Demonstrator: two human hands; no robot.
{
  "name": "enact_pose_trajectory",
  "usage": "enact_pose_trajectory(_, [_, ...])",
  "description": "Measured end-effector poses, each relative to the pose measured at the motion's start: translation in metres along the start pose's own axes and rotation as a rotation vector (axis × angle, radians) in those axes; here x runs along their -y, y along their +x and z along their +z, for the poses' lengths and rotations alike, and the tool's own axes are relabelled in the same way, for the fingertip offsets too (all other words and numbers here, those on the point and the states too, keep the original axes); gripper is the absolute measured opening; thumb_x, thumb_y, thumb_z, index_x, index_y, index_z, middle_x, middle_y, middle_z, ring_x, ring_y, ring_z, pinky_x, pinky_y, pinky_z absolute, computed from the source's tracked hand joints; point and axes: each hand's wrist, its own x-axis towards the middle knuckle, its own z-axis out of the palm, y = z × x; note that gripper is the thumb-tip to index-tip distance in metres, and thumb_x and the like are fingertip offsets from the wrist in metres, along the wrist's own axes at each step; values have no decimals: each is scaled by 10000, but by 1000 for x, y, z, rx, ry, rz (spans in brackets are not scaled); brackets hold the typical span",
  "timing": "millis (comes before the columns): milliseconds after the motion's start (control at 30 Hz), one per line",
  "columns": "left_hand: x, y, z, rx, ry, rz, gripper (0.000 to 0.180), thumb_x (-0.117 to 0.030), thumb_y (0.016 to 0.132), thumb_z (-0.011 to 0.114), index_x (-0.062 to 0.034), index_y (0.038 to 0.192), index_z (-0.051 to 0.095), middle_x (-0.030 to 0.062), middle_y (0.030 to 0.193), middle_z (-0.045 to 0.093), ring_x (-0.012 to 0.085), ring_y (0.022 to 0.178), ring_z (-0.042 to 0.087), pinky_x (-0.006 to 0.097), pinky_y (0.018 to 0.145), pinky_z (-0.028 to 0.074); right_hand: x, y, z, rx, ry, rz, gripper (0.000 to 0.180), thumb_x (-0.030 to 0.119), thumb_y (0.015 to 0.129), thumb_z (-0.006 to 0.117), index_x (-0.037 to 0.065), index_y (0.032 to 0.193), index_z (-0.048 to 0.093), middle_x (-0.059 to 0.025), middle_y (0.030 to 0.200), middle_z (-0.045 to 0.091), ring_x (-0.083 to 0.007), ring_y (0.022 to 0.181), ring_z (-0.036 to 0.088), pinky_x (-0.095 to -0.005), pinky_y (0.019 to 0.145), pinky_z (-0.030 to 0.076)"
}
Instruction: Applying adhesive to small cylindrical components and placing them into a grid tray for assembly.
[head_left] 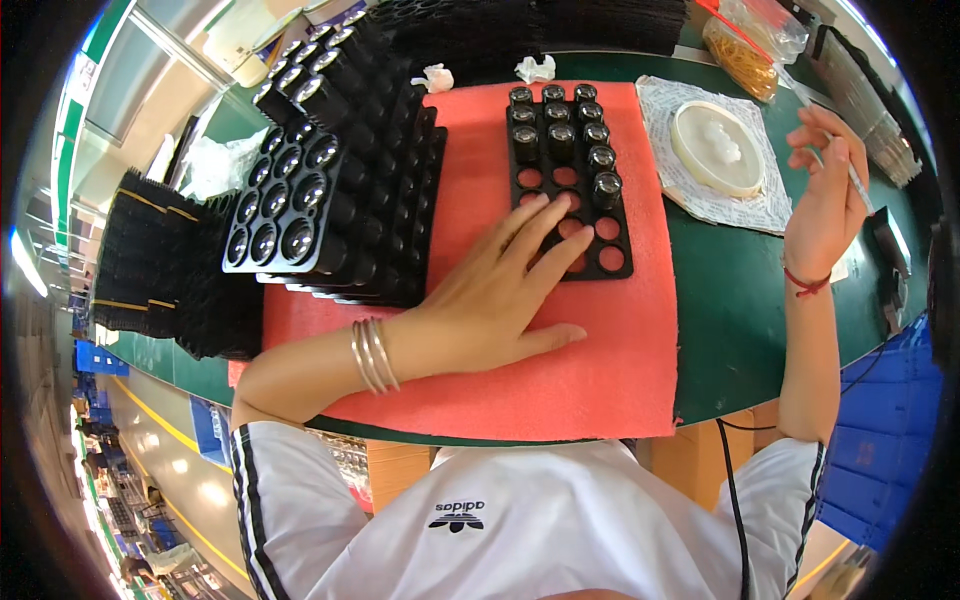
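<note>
My left hand (500, 290) lies with fingers spread over the near part of a black tray (622, 240) with round holes. Its fingertips rest at the holes, and its thumb points right over the red mat (600, 380). Black cylinders with glassy tops, such as this lens-like piece (606, 190), stand in the tray's far holes and down its right column. Raised at the right, my right hand (826, 195) has its fingers curled around a thin pale stick (857, 183). Close to it is a round white dish (684, 150) with a white wad (722, 142) inside.
Left of my arm rise stacked black trays (330, 215) filled with lens-like pieces. More black trays (150, 260) are piled farther left. A printed sheet (765, 208) lies under the dish on the green table (735, 330). Crumpled tissue (535, 68) and a bag of yellow bands (740, 60) are behind.
</note>
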Motion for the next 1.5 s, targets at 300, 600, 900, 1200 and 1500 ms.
enact_pose_trajectory(300, [1, 4, -6, 38, 51, 16, 698, -473, 658, 621, -130, 1227, 407, 182, 1203, 347, 354, 1117, 315, 434, 942, 269, -5, -2, -2, 7, 7, -21, 294, 190, 900, 353, -12, 969, 555, -90, 937, 578, -103, 753, 525, -213, 621, 398])
enact_pose_trajectory(600, [-5, 1, 0, 20, 36, 39, 663, -453, 616, 655, -205, 1197, 453, 147, 1082, 366, 338, 1001, 334, 433, 896, 270, -6, 0, -4, -29, -52, -243, 311, 205, 894, 355, -38, 914, 549, -107, 871, 582, -122, 687, 522, -225, 577, 394])
enact_pose_trajectory(900, [-6, 8, 1, 37, 57, 31, 756, -444, 618, 652, -185, 1270, 370, 175, 1196, 317, 351, 1043, 307, 442, 902, 245, 2, 3, -27, 27, -177, -587, 354, 191, 888, 368, -53, 667, 496, -121, 636, 541, -123, 493, 414, -238, 433, 293])
enact_pose_trajectory(1200, [-3, 7, 3, 8, 53, 55, 761, -460, 627, 634, -163, 1275, 367, 181, 1200, 319, 345, 1042, 309, 433, 899, 244, 0, 0, -11, 5, -223, -589, 376, 163, 885, 380, -58, 599, 485, -114, 609, 523, -127, 481, 390, -235, 430, 263])
enact_pose_trajectory(1500, [2, 7, 3, -78, -102, 74, 769, -446, 639, 613, -101, 1273, 348, 184, 1172, 337, 328, 1025, 322, 398, 896, 266, -1, 3, -15, -175, -129, -230, 392, 231, 902, 359, 7, 618, 510, -38, 595, 493, -55, 493, 334, -198, 455, 240])
